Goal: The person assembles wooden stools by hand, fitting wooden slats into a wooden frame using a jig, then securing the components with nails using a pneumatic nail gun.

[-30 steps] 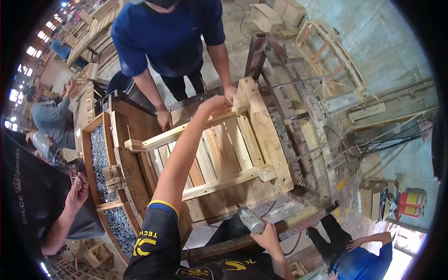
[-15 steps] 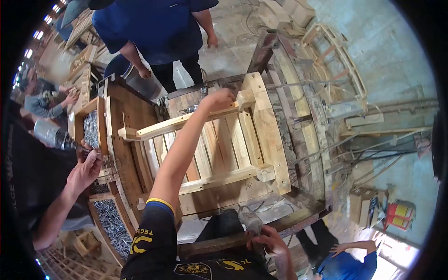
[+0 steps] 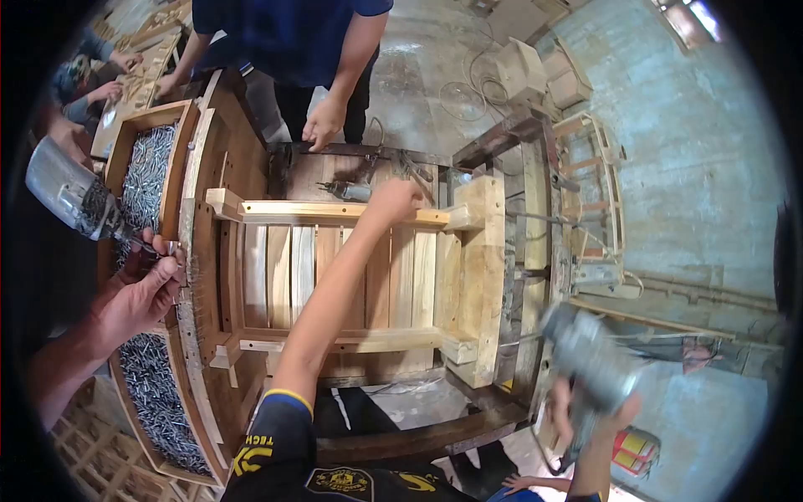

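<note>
A slatted wooden frame (image 3: 351, 340) lies in a work stand in the middle. My left hand (image 3: 396, 202) reaches across it to the far rail (image 3: 293, 211), close to the corner block; its fingers are curled together, and whatever they hold is hidden. At the lower right, my right hand (image 3: 590, 418) grips a power drill (image 3: 590, 356), blurred by motion and raised clear of the frame. The frame's end board (image 3: 481, 293) stands between the slats and the drill.
Trays of screws (image 3: 155, 176) line the left side. A co-worker's hand (image 3: 142, 293) is beside them with another power tool (image 3: 71, 197). Across the stand is a person in blue (image 3: 288, 42). A second drill (image 3: 347, 191) lies beyond the far rail. Metal bars (image 3: 544, 335) edge the right.
My right hand has lifted the drill up and to the right. My left hand stays at the far rail. The view has turned, and the person opposite has brought one hand nearer the stand.
</note>
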### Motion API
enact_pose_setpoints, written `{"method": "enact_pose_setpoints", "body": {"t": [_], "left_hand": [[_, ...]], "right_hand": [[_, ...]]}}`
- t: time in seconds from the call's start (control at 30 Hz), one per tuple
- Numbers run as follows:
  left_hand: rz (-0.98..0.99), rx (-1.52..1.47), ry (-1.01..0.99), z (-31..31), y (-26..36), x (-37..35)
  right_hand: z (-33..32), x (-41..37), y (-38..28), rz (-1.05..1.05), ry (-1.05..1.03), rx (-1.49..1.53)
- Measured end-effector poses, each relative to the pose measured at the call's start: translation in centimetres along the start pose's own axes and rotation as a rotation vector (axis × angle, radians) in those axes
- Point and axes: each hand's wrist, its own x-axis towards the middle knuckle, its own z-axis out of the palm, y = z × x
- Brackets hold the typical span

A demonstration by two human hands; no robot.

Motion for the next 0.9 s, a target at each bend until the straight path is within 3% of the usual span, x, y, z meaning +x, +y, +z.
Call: {"method": "enact_pose_setpoints", "body": {"t": [0.03, 0.2, 0.27, 0.4, 0.5, 0.6, 0.7, 0.77, 0.83, 0.9], "left_hand": [[-0.058, 0.015, 0.078, -1.3, -0.1, -0.8], [-0.302, 0.020, 0.340, -3.7, -1.9, -3.3], [-0.318, 0.088, 0.297, -3.8, -1.5, -3.5], [-0.396, 0.115, 0.248, -3.7, -1.2, -3.3], [-0.497, 0.104, 0.272, -3.9, -0.8, -3.1], [-0.495, 0.137, 0.281, -4.2, -0.7, -3.1], [-0.494, 0.150, 0.288, -4.1, -0.8, -3.2], [-0.501, 0.135, 0.306, -4.1, -1.0, -3.4], [-0.505, 0.103, 0.307, -4.1, -1.1, -3.4], [-0.497, 0.084, 0.309, -4.2, -1.1, -3.4]], "right_hand": [[-0.2, 3.3, -0.6, -0.008, 0.045, 0.164], [-3.2, 19.9, -2.4, -0.097, 0.030, 0.048], [-3.5, 26.1, -2.5, -0.112, 0.077, -0.222], [-4.2, 37.8, -3.1, 0.237, 0.070, -0.923], [-6.6, 44.3, 0.7, -0.174, 0.019, -1.570], [-5.2, 48.1, 1.5, -0.025, -0.039, -1.983], [-5.8, 49.7, 5.1, -0.097, -0.191, -2.123], [-3.7, 47.9, 7.2, 0.389, -0.490, -2.180], [-3.0, 45.4, 9.8, 0.467, -0.915, -2.208], [-2.2, 44.9, 8.9, 0.544, -0.774, -2.177]]}}
